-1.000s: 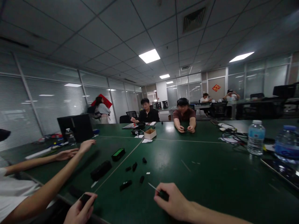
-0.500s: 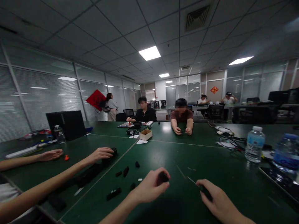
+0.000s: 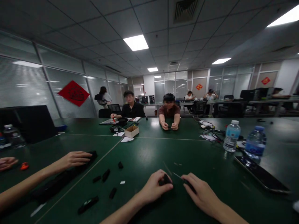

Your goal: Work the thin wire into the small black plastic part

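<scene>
My left hand (image 3: 154, 187) pinches a small black part (image 3: 166, 179) just above the green table (image 3: 149, 158). My right hand (image 3: 200, 193) is closed round a thin tool with a black handle (image 3: 188, 184) and a slim metal tip (image 3: 177, 176) that points at the part. The two hands nearly touch at the table's near edge. Several small black pieces (image 3: 106, 175) lie on the table to the left of my hands.
A neighbour's hand (image 3: 75, 158) rests on a black object (image 3: 92, 154) at the left; their other hand (image 3: 7, 162) lies by a small red item (image 3: 24, 166). Two water bottles (image 3: 231, 136) and a phone (image 3: 261, 175) stand right. Two people sit across, by a cardboard box (image 3: 131, 131).
My hands have come together, the tool tip now meeting the black part. The view has swung right and down. The neighbour's hand stays on the black object.
</scene>
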Demonstrator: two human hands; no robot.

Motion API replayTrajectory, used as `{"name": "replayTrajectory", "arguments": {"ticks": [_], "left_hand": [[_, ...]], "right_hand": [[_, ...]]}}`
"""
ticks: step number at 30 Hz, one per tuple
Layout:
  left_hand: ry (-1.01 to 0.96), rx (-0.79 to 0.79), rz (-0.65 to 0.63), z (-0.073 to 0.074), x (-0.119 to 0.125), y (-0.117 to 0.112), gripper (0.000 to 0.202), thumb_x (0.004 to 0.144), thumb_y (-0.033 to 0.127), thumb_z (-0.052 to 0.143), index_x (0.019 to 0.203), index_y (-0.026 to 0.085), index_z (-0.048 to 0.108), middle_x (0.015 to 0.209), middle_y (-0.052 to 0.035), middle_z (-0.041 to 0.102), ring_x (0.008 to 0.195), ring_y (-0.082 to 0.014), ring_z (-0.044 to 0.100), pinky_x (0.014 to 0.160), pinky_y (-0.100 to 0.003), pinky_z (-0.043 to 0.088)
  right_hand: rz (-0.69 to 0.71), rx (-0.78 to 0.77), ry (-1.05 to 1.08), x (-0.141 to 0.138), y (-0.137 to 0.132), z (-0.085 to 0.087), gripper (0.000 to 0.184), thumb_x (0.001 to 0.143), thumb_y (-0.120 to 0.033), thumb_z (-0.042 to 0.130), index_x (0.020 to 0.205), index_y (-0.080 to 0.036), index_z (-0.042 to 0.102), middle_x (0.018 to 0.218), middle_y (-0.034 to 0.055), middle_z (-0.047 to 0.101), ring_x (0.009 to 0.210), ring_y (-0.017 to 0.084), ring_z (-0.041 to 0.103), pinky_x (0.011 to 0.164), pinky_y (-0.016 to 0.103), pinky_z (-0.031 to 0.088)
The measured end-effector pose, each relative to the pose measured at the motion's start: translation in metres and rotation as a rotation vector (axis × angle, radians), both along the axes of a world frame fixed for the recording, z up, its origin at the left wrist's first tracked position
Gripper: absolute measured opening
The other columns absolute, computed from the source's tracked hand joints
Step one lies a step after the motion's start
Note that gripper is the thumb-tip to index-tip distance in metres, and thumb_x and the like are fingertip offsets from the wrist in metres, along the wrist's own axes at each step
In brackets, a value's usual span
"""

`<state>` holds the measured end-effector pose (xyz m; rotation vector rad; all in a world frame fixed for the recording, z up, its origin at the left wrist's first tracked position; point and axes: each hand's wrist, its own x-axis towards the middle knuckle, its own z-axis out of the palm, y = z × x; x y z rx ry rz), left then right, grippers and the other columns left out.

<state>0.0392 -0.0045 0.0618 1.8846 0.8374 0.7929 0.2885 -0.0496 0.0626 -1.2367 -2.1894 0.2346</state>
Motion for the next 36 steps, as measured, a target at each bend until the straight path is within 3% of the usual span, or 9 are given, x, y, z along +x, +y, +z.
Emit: {"name": "replayTrajectory", "arguments": {"ticks": [3, 8, 16, 29, 32, 36], "left_hand": [[0.036, -0.030, 0.016, -0.003, 0.001, 0.007, 0.041, 0.075, 0.045, 0.069, 0.103, 0.015, 0.066, 0.105, -0.0084, 0.058, 0.059, -0.0077, 0.051, 0.044, -0.017, 0.038], [0.082, -0.048, 0.031, -0.011, 0.018, 0.037, 0.045, 0.079, 0.043, 0.065, 0.114, 0.015, 0.062, 0.070, -0.0006, 0.061, 0.045, -0.0073, 0.047, 0.040, -0.018, 0.036], [0.096, -0.013, 0.071, -0.016, 0.042, 0.081, 0.044, 0.081, 0.042, 0.063, 0.114, 0.012, 0.061, 0.068, -0.0011, 0.063, 0.043, -0.0068, 0.046, 0.040, -0.018, 0.035], [0.144, 0.008, 0.077, -0.018, 0.041, 0.081, 0.036, 0.083, 0.042, 0.063, 0.111, 0.020, 0.062, 0.067, 0.0015, 0.064, 0.051, -0.0104, 0.055, 0.047, -0.020, 0.043], [0.145, 0.082, 0.061, -0.018, 0.039, 0.080, 0.034, 0.083, 0.040, 0.063, 0.109, 0.020, 0.063, 0.069, 0.0013, 0.064, 0.054, -0.0112, 0.058, 0.054, -0.022, 0.047], [0.182, 0.300, 0.049, -0.018, 0.038, 0.080, 0.029, 0.083, 0.036, 0.066, 0.107, 0.021, 0.066, 0.090, -0.0024, 0.069, 0.070, -0.0135, 0.063, 0.070, -0.026, 0.049]], "right_hand": [[-0.039, 0.034, -0.012, 0.002, 0.007, 0.000, 0.031, 0.097, -0.032, 0.039, 0.124, -0.028, 0.055, 0.107, 0.0053, 0.060, 0.084, 0.017, 0.063, 0.073, 0.028, 0.052], [-0.121, 0.029, -0.062, 0.015, 0.035, 0.001, 0.032, 0.097, -0.034, 0.039, 0.123, -0.026, 0.055, 0.101, 0.0059, 0.061, 0.079, 0.017, 0.062, 0.069, 0.028, 0.050], [-0.120, 0.005, -0.127, 0.035, 0.068, -0.006, 0.029, 0.098, -0.039, 0.039, 0.098, -0.024, 0.064, 0.077, 0.0013, 0.062, 0.063, 0.013, 0.057, 0.060, 0.024, 0.043], [-0.080, 0.017, -0.246, 0.033, 0.071, -0.011, 0.033, 0.100, -0.039, 0.036, 0.099, -0.021, 0.064, 0.077, 0.0010, 0.063, 0.059, 0.011, 0.054, 0.056, 0.022, 0.040], [-0.082, 0.039, -0.271, 0.031, 0.069, -0.010, 0.033, 0.100, -0.039, 0.036, 0.099, -0.021, 0.064, 0.077, 0.0013, 0.063, 0.060, 0.011, 0.055, 0.056, 0.021, 0.039], [-0.074, 0.056, -0.299, 0.029, 0.069, -0.011, 0.033, 0.100, -0.038, 0.038, 0.098, -0.021, 0.065, 0.076, 0.0014, 0.064, 0.060, 0.011, 0.055, 0.057, 0.022, 0.039]]}}
